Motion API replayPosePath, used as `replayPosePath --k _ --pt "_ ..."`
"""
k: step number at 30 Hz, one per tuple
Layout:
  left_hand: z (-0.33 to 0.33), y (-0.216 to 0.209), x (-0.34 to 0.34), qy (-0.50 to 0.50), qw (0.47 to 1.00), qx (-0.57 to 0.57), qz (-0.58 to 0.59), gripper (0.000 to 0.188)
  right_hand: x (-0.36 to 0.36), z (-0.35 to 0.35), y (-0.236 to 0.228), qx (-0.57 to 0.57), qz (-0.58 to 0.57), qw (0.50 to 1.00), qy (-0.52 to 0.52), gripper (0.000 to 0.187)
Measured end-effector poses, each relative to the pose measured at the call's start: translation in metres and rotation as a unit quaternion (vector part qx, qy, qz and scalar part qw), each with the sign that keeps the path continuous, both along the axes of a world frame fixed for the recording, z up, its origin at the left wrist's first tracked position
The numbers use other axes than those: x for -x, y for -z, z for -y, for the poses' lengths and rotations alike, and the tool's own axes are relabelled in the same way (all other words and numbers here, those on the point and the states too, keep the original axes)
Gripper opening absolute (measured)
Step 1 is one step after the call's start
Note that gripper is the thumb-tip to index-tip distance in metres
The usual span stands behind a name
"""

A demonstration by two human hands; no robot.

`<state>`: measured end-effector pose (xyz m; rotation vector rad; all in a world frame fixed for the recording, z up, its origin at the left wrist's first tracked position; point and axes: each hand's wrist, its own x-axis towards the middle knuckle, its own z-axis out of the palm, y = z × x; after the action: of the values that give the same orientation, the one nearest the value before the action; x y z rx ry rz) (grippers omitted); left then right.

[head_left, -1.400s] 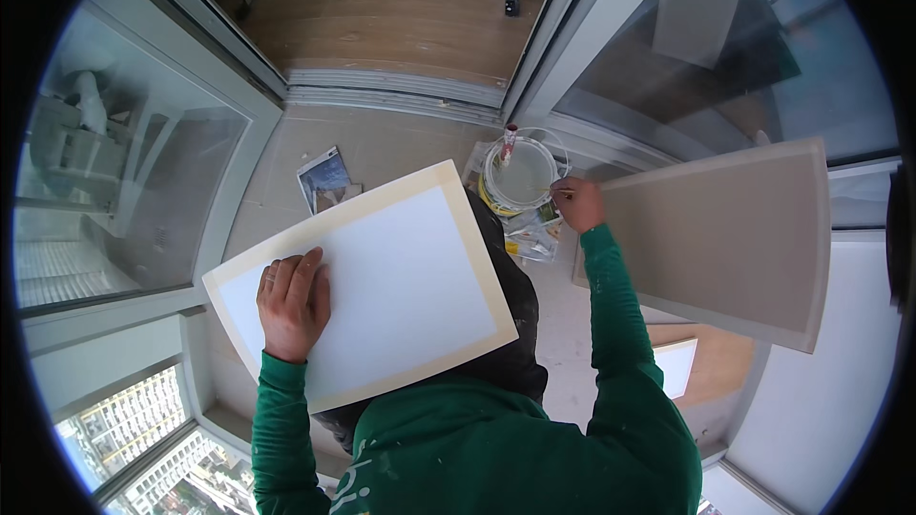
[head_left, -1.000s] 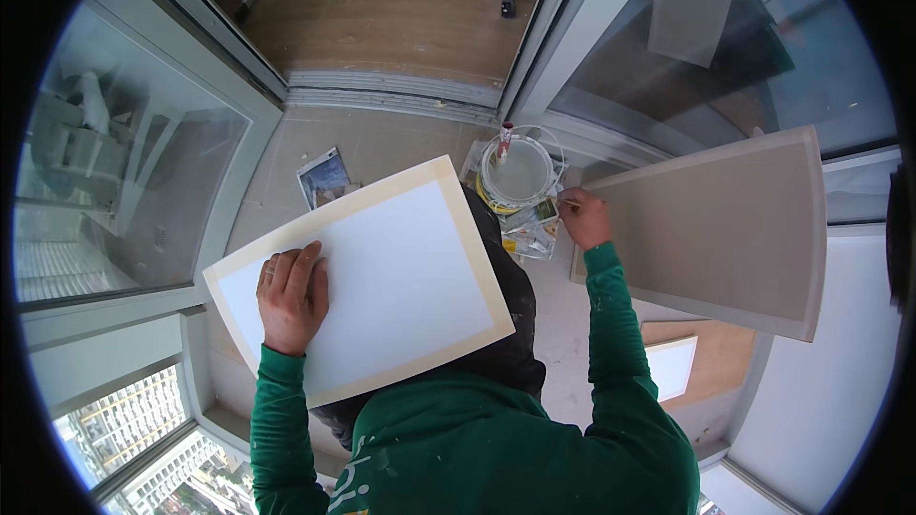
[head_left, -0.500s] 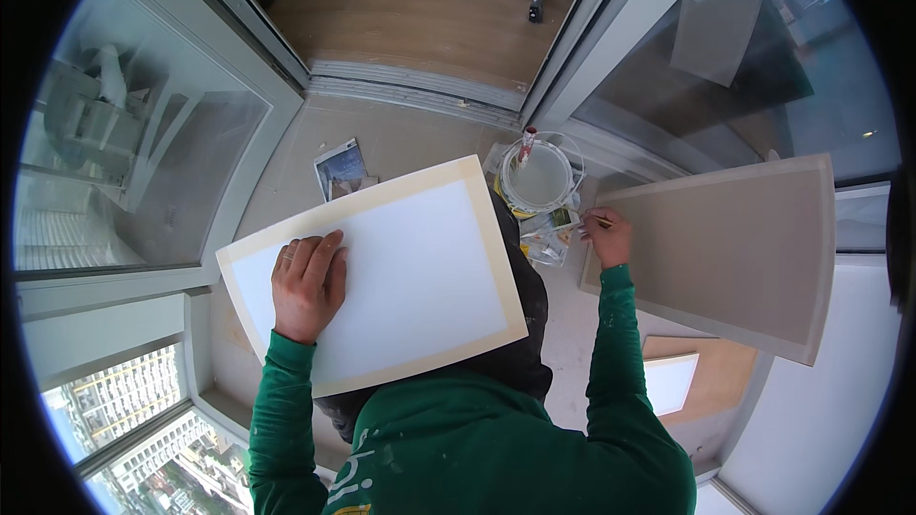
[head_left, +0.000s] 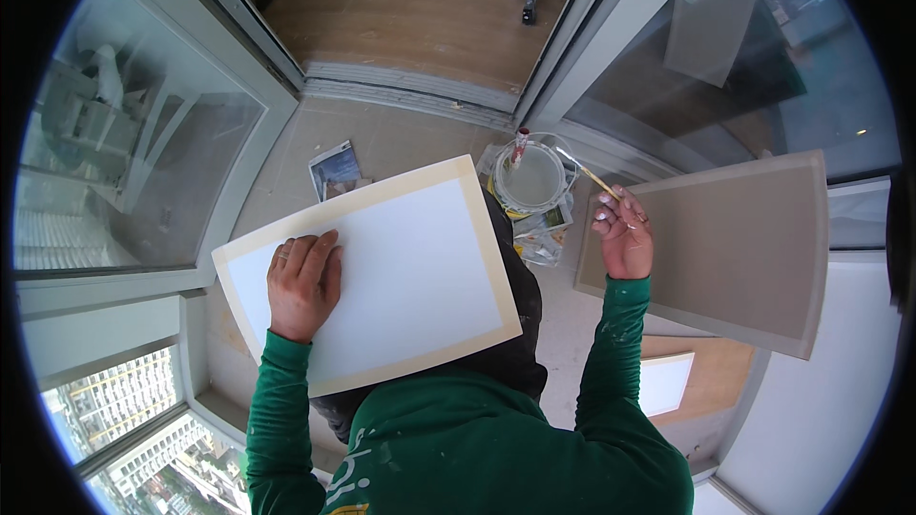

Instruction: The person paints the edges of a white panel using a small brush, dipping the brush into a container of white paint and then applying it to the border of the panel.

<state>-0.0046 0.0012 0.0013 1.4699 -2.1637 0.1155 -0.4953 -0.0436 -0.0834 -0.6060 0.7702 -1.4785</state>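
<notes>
Across my lap lies a white board (head_left: 410, 277) with a cream border, tilted so its right end sits farther away. My left hand (head_left: 303, 288) rests on its left part, fingers loosely bent and nothing gripped. Off the board's right side, my right hand (head_left: 625, 236) is raised, palm partly turned up, with pale smears on the fingers. It pinches a thin paintbrush (head_left: 598, 180) by its light wooden handle. The brush's far end points up and left toward a white bucket (head_left: 531, 181) of pale paint. Another brush with a red handle (head_left: 520, 145) stands in the bucket.
A large greyish panel (head_left: 725, 248) leans at the right, close to my right hand. Behind it on the floor is a brown board (head_left: 720, 377) with a white panel (head_left: 666, 383). A printed sheet (head_left: 334, 170) lies beyond my board, before the sliding-door track (head_left: 410, 91).
My right hand has moved right from beside the bucket and turned palm up, and the paintbrush now points up and left. My left hand stays on the board.
</notes>
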Motion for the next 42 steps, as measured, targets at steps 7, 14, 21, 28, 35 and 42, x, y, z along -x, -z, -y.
replayPosePath --k 7,14,21,28,35,42 --pt "-0.001 0.002 -0.002 0.003 1.000 0.007 0.001 0.027 -0.004 0.009 0.001 0.051 0.164 0.985 0.018 0.036" --pt "-0.001 0.001 -0.002 0.000 1.000 0.003 -0.011 0.026 -0.026 0.002 -0.036 0.062 0.113 0.992 -0.017 0.040" --pt "-0.002 0.000 -0.003 -0.001 1.000 0.002 -0.017 0.024 -0.040 0.011 -0.057 0.124 0.214 0.967 -0.057 0.032" --pt "-0.002 -0.001 -0.001 -0.005 1.000 0.005 -0.015 0.022 -0.064 0.019 -0.071 0.097 0.093 0.990 -0.043 0.012" --pt "-0.002 -0.001 -0.001 -0.005 1.000 0.009 -0.010 0.022 -0.079 0.050 -0.077 0.081 -0.120 0.986 -0.088 0.012" --pt "0.000 0.001 0.000 -0.009 1.000 -0.001 -0.010 0.021 -0.091 0.065 -0.076 0.084 -0.181 0.974 -0.105 0.012"
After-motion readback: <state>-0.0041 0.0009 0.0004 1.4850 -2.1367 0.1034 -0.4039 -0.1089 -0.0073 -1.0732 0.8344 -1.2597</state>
